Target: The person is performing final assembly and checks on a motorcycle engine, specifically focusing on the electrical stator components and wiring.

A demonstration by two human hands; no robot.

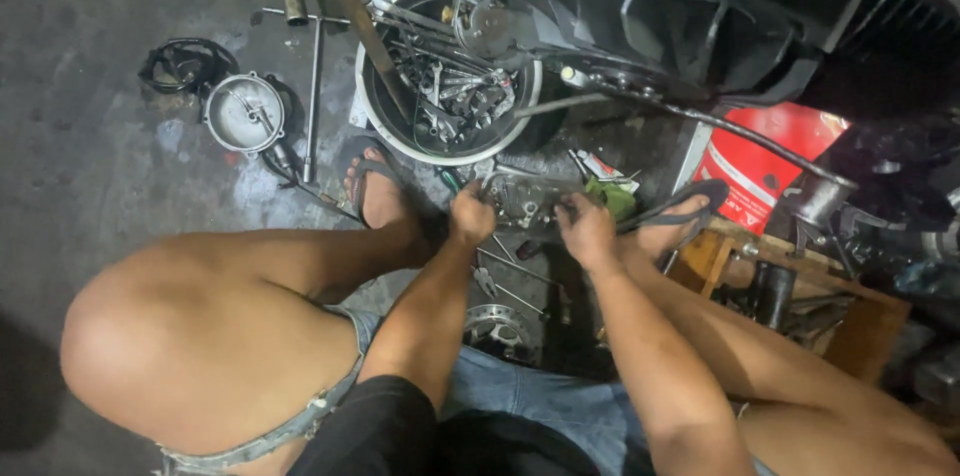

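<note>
The work surface is a bare concrete floor (90, 166), grey, stained dark with oil and lit unevenly, with a pale scuffed patch near the middle. The person squats on it in flip-flops, knees wide apart.

The left hand (471, 214) is closed on the left edge of a grimy metal engine part (522, 201) that lies on the floor between the feet. The right hand (586, 228) grips its right edge, fingers curled over the top. Whether either hand also holds a tool cannot be told.

Just beyond the part stands a round white basin (372, 108) filled with wrenches and sockets. Left of the basin lies a round metal cover (244, 113), and beside that a black ring-shaped part (185, 64). A long steel rod (314, 101) lies on the floor between cover and basin. Above the hands hangs the dark underside of a scooter (690, 26). To the right a red container (770, 161) stands against a wooden crate (860, 326) of tools. Loose screwdrivers lie under the forearms.
</note>
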